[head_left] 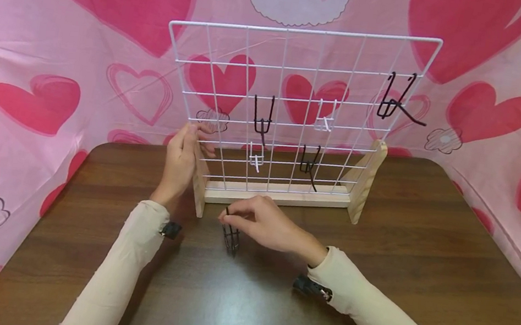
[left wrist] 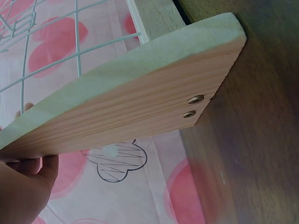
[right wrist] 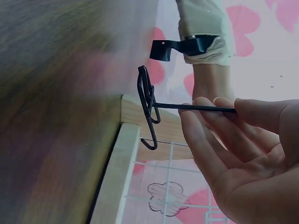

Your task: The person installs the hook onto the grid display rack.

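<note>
My left hand point(head_left: 180, 159) grips the upper part of the left wooden side panel point(left wrist: 140, 102) of a display rack, with fingers behind and in front of it. In the right wrist view, a black wire hook point(right wrist: 150, 100) is pinched by its long prong between the thumb and fingers of my right hand point(head_left: 271, 225). This hook hangs low in front of the rack's left end, its bent clip end away from the fingers. The rack's white wire grid point(head_left: 281, 76) stands upright, leaning back between the wooden sides.
On the grid hang three black hooks, at the middle point(head_left: 262, 125), lower right point(head_left: 309, 166) and upper right point(head_left: 390, 107), the last jutting past the edge. Two white hooks point(head_left: 325, 119) hang there too. A wooden bar point(head_left: 280, 200) joins the sides on the brown table point(head_left: 239, 315); pink heart-print cloth hangs behind.
</note>
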`<action>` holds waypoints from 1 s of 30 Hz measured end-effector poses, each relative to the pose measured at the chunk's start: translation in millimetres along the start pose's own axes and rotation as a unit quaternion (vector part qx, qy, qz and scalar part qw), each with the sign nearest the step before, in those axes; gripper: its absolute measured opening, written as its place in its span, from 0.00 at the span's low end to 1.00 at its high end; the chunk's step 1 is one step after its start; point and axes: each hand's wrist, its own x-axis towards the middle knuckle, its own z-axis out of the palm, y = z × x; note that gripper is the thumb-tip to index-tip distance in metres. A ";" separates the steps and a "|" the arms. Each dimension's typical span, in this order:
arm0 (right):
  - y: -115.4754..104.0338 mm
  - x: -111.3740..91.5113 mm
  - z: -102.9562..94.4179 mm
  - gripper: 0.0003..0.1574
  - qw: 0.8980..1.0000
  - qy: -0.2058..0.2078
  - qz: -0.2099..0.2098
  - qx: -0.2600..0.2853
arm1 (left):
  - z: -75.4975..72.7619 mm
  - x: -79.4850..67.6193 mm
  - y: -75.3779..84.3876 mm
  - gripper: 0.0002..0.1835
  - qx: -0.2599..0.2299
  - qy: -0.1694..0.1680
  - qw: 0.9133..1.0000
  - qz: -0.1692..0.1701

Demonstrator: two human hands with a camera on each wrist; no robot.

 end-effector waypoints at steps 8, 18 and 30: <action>-12.6 -4.1 -4.1 0.10 1.000 0.001 -0.004 0.009 | -1.1 -0.2 10.2 0.23 -0.002 -0.032 0.999 -0.024; -35.8 -3.0 -16.3 0.12 0.999 0.029 -0.022 0.019 | -4.3 -0.7 40.1 0.22 -0.010 -0.065 0.997 -0.032; -57.9 -1.5 -33.3 0.12 0.993 0.097 -0.062 0.027 | -3.5 -0.9 39.4 0.22 -0.007 -0.057 0.998 -0.026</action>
